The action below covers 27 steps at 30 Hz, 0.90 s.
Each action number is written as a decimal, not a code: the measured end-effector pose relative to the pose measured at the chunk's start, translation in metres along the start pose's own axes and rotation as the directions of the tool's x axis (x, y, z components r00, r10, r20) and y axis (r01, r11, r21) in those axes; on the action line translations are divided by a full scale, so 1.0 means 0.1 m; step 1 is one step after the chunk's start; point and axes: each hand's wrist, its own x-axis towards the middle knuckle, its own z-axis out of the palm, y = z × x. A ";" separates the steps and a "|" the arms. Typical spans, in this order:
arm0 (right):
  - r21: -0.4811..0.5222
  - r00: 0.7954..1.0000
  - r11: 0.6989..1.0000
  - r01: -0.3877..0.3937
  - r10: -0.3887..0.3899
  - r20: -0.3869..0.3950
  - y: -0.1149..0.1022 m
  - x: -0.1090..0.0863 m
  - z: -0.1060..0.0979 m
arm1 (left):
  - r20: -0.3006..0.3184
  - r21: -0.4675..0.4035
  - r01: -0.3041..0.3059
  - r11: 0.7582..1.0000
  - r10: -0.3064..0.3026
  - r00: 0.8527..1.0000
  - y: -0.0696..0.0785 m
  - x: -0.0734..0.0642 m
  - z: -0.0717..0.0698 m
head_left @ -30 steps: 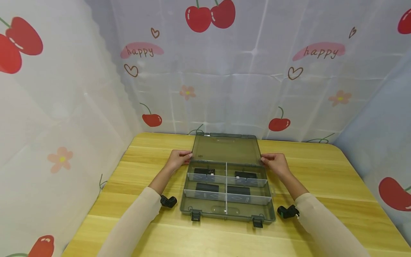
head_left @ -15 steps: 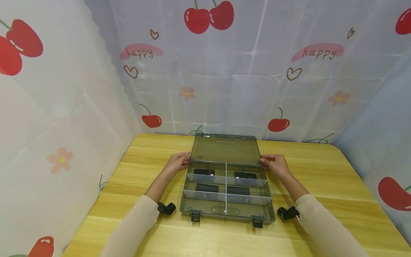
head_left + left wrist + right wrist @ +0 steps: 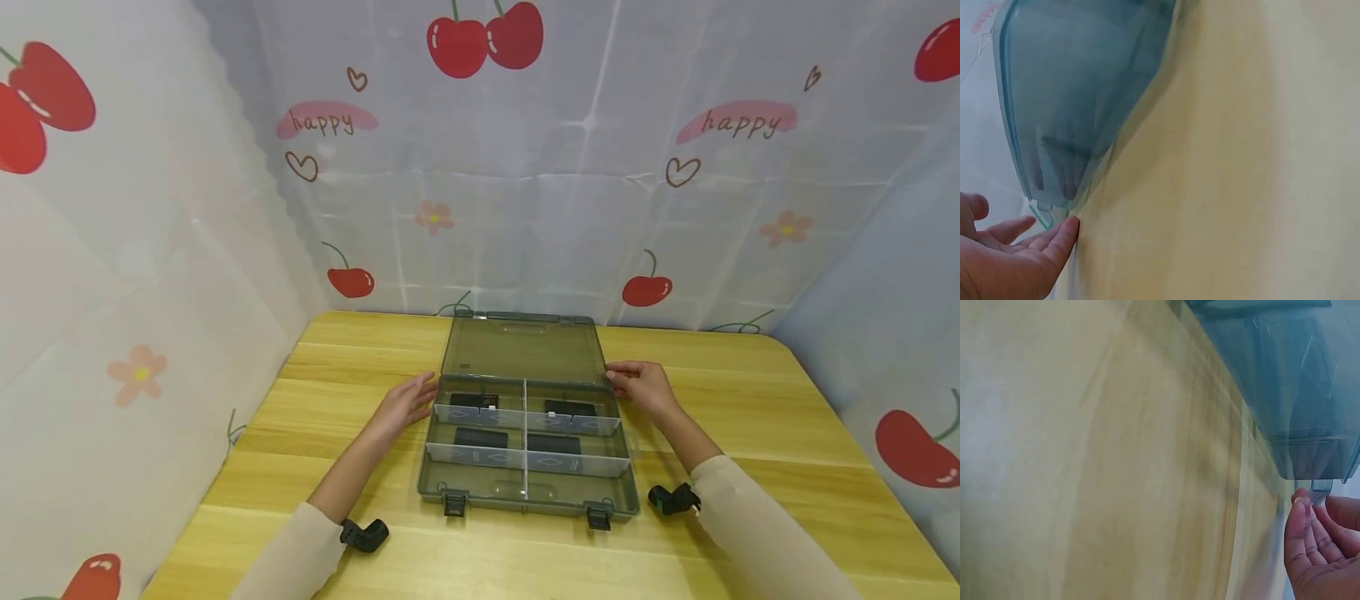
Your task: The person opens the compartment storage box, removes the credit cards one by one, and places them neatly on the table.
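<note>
A translucent grey-green compartment box (image 3: 480, 497) lies on the table with its lid (image 3: 525, 346) folded back flat behind it. White dividers (image 3: 465, 454) split it into several compartments, some holding flat black items; one (image 3: 474, 401) bears the letters "VIP". My left hand (image 3: 401, 407) is beside the box's left wall, fingers extended toward the rear corner; whether they touch it is hard to tell. At the right, my right hand (image 3: 647, 390) pinches the lid's edge near the hinge. In the right wrist view, thumb and fingers meet at a small clear tab (image 3: 1320, 490).
The wooden table (image 3: 360, 350) extends to both sides of the box. Two black latches (image 3: 454, 503) hang at the box's front. Each wrist wears a black camera mount (image 3: 365, 535). A cherry-print curtain (image 3: 525, 208) stands behind and at both sides.
My left hand has let go of the lid's left edge and drawn back toward me, down and left. The right hand stays at the lid; the lid and box look unmoved.
</note>
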 end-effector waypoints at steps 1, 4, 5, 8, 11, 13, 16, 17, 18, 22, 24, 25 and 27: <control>0.003 1.000 1.000 0.000 0.000 -0.002 0.00 0.00 0.00 | -0.004 -0.009 -0.002 1.000 0.002 1.000 -0.01 -0.03 0.01; -0.002 1.000 1.000 0.006 -0.006 -0.002 -0.01 -0.02 0.00 | -0.018 -0.034 -0.014 0.999 0.013 1.000 -0.04 -0.10 0.05; -0.005 1.000 1.000 0.004 -0.004 -0.006 0.00 -0.02 0.00 | -0.023 -0.038 -0.021 0.999 0.020 1.000 -0.06 -0.12 0.06; -0.016 1.000 1.000 0.013 -0.013 -0.005 -0.01 -0.05 0.00 | -0.045 -0.056 -0.031 0.998 0.029 0.999 -0.12 -0.17 0.12; -0.029 1.000 1.000 0.012 -0.013 -0.003 -0.01 -0.09 0.00 | -0.051 -0.062 -0.058 0.996 0.055 0.997 -0.19 -0.23 0.16; -0.036 1.000 0.999 0.014 -0.014 0.001 -0.03 -0.12 0.01 | -0.049 -0.069 -0.079 0.994 0.076 0.996 -0.23 -0.27 0.18; -0.039 1.000 0.999 0.026 -0.026 0.012 -0.09 -0.15 -0.01 | -0.034 -0.078 -0.116 0.990 0.114 0.993 -0.26 -0.31 0.19; -0.046 0.999 0.998 0.037 -0.036 0.017 -0.13 -0.17 -0.02 | -0.029 -0.083 -0.127 0.989 0.125 0.992 -0.26 -0.32 0.20; -0.051 0.999 0.998 0.047 -0.046 0.022 -0.16 -0.18 -0.04 | -0.022 -0.087 -0.141 0.986 0.139 0.990 -0.26 -0.33 0.20; -0.099 0.997 0.992 0.079 -0.076 0.034 -0.30 -0.25 -0.11 | -0.009 -0.105 -0.176 0.979 0.176 0.984 -0.26 -0.33 0.22; -0.129 0.996 0.988 0.087 -0.083 0.039 -0.36 -0.30 -0.13 | -0.009 -0.107 -0.183 0.977 0.183 0.983 -0.28 -0.32 0.22; -0.143 0.995 0.986 0.091 -0.086 0.042 -0.39 -0.32 -0.14 | -0.011 -0.105 -0.181 0.978 0.181 0.984 -0.29 -0.32 0.23; -0.164 0.994 0.981 0.105 -0.099 0.047 -0.44 -0.37 -0.16 | -0.014 -0.084 -0.182 0.980 0.181 0.983 -0.31 -0.32 0.24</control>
